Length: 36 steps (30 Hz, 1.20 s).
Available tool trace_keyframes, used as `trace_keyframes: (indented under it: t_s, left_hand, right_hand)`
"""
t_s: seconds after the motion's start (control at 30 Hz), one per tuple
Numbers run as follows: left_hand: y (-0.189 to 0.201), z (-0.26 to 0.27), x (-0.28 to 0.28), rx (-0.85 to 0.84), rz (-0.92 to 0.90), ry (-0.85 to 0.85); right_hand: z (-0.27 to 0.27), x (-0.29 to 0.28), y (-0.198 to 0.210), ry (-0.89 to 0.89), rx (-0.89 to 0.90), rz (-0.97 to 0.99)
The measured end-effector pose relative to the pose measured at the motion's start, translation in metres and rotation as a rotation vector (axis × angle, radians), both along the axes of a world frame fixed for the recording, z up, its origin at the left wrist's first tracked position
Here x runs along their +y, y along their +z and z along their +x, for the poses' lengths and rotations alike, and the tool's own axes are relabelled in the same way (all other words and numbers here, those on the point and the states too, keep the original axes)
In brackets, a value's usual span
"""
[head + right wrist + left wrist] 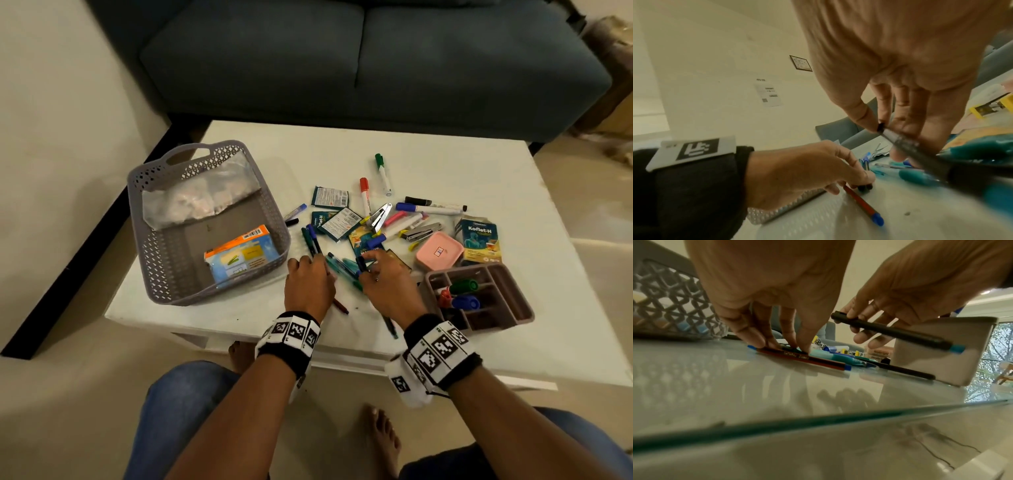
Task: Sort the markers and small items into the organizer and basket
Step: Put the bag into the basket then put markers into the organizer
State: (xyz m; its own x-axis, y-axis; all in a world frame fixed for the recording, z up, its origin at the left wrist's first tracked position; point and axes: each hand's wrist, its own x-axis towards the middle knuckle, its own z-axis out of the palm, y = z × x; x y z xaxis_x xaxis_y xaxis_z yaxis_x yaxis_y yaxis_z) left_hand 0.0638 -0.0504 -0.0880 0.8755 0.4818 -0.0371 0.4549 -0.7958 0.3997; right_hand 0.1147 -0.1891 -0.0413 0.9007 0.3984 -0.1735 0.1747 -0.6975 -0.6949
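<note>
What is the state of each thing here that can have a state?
Left hand, pinching dark pens on the table.
Right hand, holding a black pen clear of the table.
Basket, upright, holding a bag and a packet.
Organizer, holding three markers.
Pink box, closed.
Red pen, lying flat.

Tabletop (777, 402) glossy, reflective; basket (150, 260) perforated plastic; sofa (342, 51) matt cloth.
</note>
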Motion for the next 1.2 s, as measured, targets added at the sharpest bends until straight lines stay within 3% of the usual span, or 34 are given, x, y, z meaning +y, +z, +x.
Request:
trace_keyframes:
  t_s: [0.17, 0.3, 0.57, 0.83, 1.03, 1.2]
  left_hand:
    - [0.01, 0.004, -0.002, -0.023, -0.151, 0.086]
    - [0.014, 0.002, 0.001, -0.013, -0.276, 0.132]
    - [0.025, 0.004, -0.002, -0.037, -0.511, 0.318]
    - [0.043, -0.001, -0.002, -0.222, -0.838, 0.474]
    - [0.036, -0.006, 0.002, -0.071, -0.491, 0.329]
    - [0.036, -0.005, 0.001, -0.051, -0.427, 0.26]
  right_hand:
    - [-0.006, -0.007, -0.009, 0.131, -0.121, -0.381]
    - [-0.011, -0.012, -0.015, 0.197, -0.209, -0.516]
    - [-0.008, -0.012, -0.009, 0.169, -0.244, -0.458]
    - [0.007, -0.001, -0.002, -0.012, -0.084, -0.1]
    - [0.022, 0.015, 0.001, 0.021, -0.194, -0.352]
    - [0.044, 0.046, 0.005, 0.01, -0.247, -0.623]
